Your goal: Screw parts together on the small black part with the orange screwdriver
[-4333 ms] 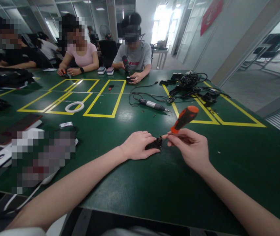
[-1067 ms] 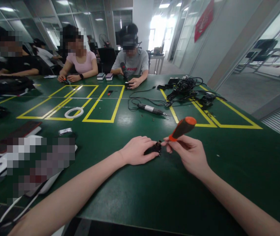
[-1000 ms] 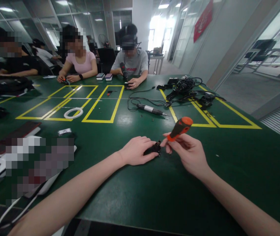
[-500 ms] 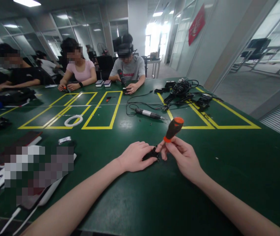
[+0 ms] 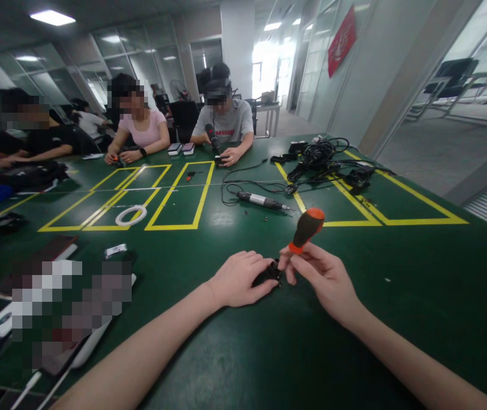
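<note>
My left hand rests on the green table, its fingers and thumb closed around a small black part. Most of that part is hidden under the fingers, so its kind does not show. To its right, my right hand pinches a screwdriver with a black and orange handle. The handle tilts up and to the right. Its shaft is hidden behind my fingers, and the tip's contact with the black part cannot be made out.
Ahead lies a corded electric screwdriver, with a tangle of black cables to its right. A roll of white tape lies left of centre. Phones and white cords occupy the near left. Across the table, a co-worker holds a power tool.
The whole view has shifted slightly, so hands and table appear a little lower and farther right. Both hands keep their grips, and the screwdriver handle leans slightly more to the right.
</note>
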Available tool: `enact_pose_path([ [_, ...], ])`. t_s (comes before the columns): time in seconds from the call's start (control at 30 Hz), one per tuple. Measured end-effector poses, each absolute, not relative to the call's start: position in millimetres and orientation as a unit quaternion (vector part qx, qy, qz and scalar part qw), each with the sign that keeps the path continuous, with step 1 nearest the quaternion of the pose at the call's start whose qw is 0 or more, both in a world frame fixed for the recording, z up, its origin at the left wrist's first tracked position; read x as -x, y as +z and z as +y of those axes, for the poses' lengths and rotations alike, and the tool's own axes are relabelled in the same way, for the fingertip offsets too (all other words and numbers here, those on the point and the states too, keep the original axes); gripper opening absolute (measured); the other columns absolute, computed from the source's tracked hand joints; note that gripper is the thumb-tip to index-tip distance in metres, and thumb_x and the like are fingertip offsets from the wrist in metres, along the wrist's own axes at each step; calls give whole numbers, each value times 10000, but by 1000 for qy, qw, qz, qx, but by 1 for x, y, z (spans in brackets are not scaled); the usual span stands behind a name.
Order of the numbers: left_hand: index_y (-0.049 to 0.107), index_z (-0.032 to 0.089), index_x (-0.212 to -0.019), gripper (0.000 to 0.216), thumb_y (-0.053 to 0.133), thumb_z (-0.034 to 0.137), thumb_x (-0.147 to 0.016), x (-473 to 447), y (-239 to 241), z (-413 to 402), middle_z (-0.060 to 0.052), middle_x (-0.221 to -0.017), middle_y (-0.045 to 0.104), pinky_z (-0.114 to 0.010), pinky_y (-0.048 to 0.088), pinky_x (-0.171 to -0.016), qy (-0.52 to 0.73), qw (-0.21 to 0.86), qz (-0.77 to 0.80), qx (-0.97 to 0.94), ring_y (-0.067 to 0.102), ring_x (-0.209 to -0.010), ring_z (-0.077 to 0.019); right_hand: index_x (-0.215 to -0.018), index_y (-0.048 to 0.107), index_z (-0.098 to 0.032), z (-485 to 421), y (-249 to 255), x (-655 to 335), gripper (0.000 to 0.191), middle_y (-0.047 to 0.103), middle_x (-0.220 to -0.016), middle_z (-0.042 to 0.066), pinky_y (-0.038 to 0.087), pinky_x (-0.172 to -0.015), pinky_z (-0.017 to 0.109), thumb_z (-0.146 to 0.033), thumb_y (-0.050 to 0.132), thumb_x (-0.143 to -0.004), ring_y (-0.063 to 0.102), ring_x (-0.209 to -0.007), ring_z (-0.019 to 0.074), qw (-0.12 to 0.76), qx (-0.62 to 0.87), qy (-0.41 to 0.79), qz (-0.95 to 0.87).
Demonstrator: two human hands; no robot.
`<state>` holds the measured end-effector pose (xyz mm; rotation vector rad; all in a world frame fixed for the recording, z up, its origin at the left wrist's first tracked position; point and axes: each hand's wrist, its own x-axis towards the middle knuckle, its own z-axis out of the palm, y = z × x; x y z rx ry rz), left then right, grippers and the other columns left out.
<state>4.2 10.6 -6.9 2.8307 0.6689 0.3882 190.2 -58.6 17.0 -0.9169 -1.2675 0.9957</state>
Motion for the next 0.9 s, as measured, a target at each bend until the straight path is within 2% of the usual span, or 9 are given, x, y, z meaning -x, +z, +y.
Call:
enact_pose_path([
  [0.07, 597, 181, -998, 228, 541, 401, -985, -4, -7, 10, -49, -901, 668, -332, 454, -747, 135, 101, 226, -959, 619, -843, -213, -891, 667, -205, -59, 17, -191, 348, 709, -721, 33, 548, -526, 274, -517, 806, -821, 596, -519, 136, 601, 405, 428, -539],
  [0.17, 598, 178, -1019, 236, 528, 401, -988, -4, -8, 10, -53, -910, 673, -335, 453, -745, 135, 96, 224, -960, 620, -849, -215, -792, 671, -193, -59, 17, -192, 334, 698, -678, 36, 537, -516, 268, -486, 832, -797, 583, -509, 135, 586, 433, 410, -548],
  [0.33, 594, 180, -1065, 271, 534, 430, -981, -5, -8, 9, -53, -920, 674, -341, 456, -751, 131, 88, 230, -960, 624, -854, -215, -745, 674, -186, -59, 19, -191, 380, 639, -649, 23, 524, -510, 273, -536, 740, -875, 574, -506, 135, 585, 419, 400, -568],
  [0.4, 593, 183, -1029, 271, 541, 444, -977, -5, -7, 8, -53, -910, 670, -342, 457, -754, 129, 91, 234, -959, 626, -851, -214, -817, 688, -189, -60, 19, -190, 382, 672, -694, 39, 539, -523, 283, -562, 709, -895, 593, -521, 143, 589, 409, 409, -564],
  [0.5, 590, 181, -997, 259, 538, 434, -982, -6, -5, 8, -53, -903, 673, -345, 460, -755, 127, 92, 238, -959, 631, -847, -216, -920, 674, -203, -60, 17, -190, 366, 721, -755, 54, 557, -539, 288, -556, 753, -861, 613, -544, 151, 597, 408, 415, -551],
  [0.67, 589, 172, -1035, 254, 534, 416, -988, -7, -5, 8, -67, -943, 686, -343, 467, -780, 125, 89, 237, -959, 638, -878, -220, -809, 684, -188, -57, 15, -194, 347, 689, -691, 41, 517, -498, 264, -519, 783, -847, 574, -512, 133, 594, 418, 412, -551],
  [0.77, 593, 175, -1014, 244, 544, 412, -981, -7, -6, 8, -66, -931, 684, -344, 465, -776, 126, 85, 239, -959, 636, -871, -224, -837, 723, -181, -56, 15, -193, 357, 674, -706, 41, 507, -486, 270, -535, 759, -863, 573, -510, 133, 588, 409, 420, -557],
  [0.9, 596, 179, -1013, 245, 547, 417, -981, -7, -6, 7, -57, -915, 684, -342, 465, -768, 126, 84, 240, -959, 636, -855, -220, -946, 687, -201, -57, 15, -189, 351, 660, -722, 18, 511, -496, 268, -548, 711, -901, 582, -513, 131, 599, 389, 437, -546],
])
